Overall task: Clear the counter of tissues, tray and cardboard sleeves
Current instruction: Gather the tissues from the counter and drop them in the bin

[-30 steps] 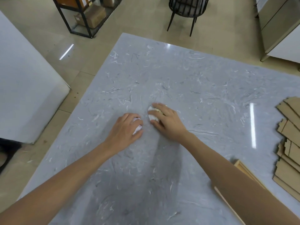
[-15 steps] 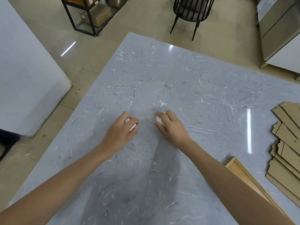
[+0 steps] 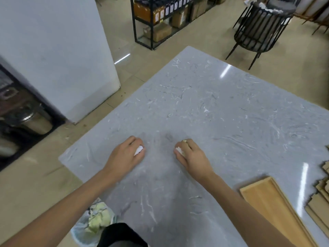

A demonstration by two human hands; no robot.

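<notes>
My left hand is closed over a crumpled white tissue above the grey marble counter. My right hand is closed on a second white tissue, about a hand's width to the right. Only slivers of both tissues show between the fingers. A shallow wooden tray lies at the lower right, partly behind my right forearm. Brown cardboard sleeves are stacked at the right edge of the view.
A bin lined with a clear bag, holding crumpled tissues, stands on the floor just off the counter's near left corner. A white cabinet, a metal shelf and a black wire stool stand beyond the counter.
Both hands have drawn back toward me with the tissues and moved further apart. The view has lifted and turned left, so the bin and the tray now show.
</notes>
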